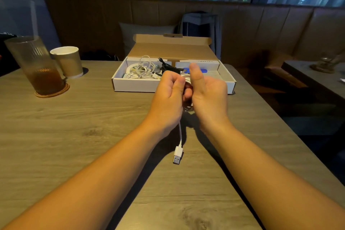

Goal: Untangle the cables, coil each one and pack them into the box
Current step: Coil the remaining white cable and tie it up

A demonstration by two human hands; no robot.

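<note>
Coiling is the step in hand: both hands are raised just above the middle of the table [93, 117], close together, with a white cable [180, 133] wound into a small coil between them; the left hand [168, 92] has its fingers curled and pinches the strand at the top of the coil; the right hand [208, 92] holds the coil against its curled fingers, thumb standing straight up; a short tail hangs below the hands and ends in a USB plug [178, 155], which dangles free, near the tabletop; the open box [134, 85] lies just beyond the hands towards the far edge, lid folded back, with a bundle of white cables [141, 70] in its left part and a black cable [166, 66] near its middle; a glass [35, 61] and a paper cup [68, 61] stand near the far left corner, well apart from the work; judging by the short tail, this coil is nearly finished; the next move probably calls for winding or tucking the plug end so the loops cannot spring open, then lowering the coil into the box without loosening the grip too early
</note>
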